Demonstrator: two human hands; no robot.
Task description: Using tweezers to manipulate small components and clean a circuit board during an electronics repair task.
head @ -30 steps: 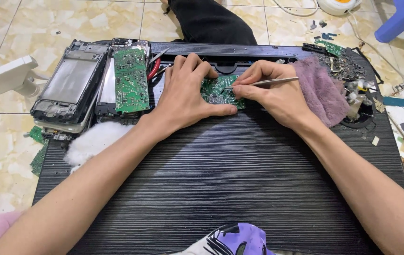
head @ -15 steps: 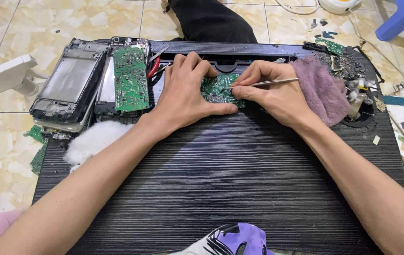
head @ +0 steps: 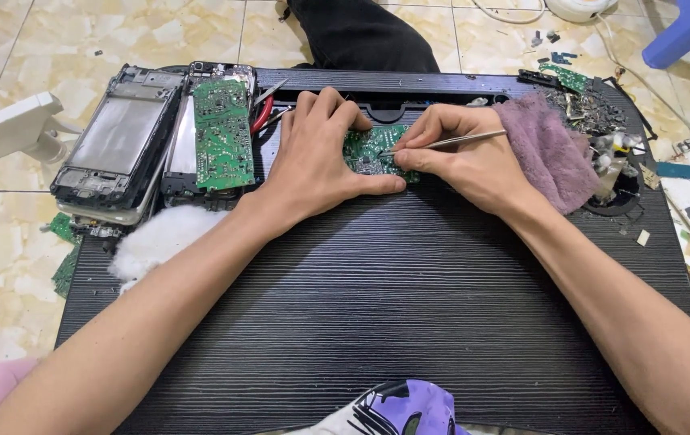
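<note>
While the left hand lies flat with its fingers spread and its thumb stretched along the near edge of a small green circuit board, the right hand has its fingers closed around a pair of thin metal tweezers. The board lies on the black ribbed bench, near the far edge and about midway across, between the two hands and touched by both. Its long axis looks to run left to right, though much of it is hidden under the hands. The tweezers lie close to level, their long axis also left to right: the tips point left and meet the board's surface, and the blunt end points right, sticking out past the right hand's knuckles.

Just right of the right hand a mauve cloth rests on the bench, with a heap of small dark parts and scraps beyond it. Left of the left hand a larger green circuit board lies with its long axis running away from the person, and beside it an opened device frame with a grey panel. Red-handled pliers show between that board and the left hand. White wadding sits at the bench's left edge, under the left forearm.
</note>
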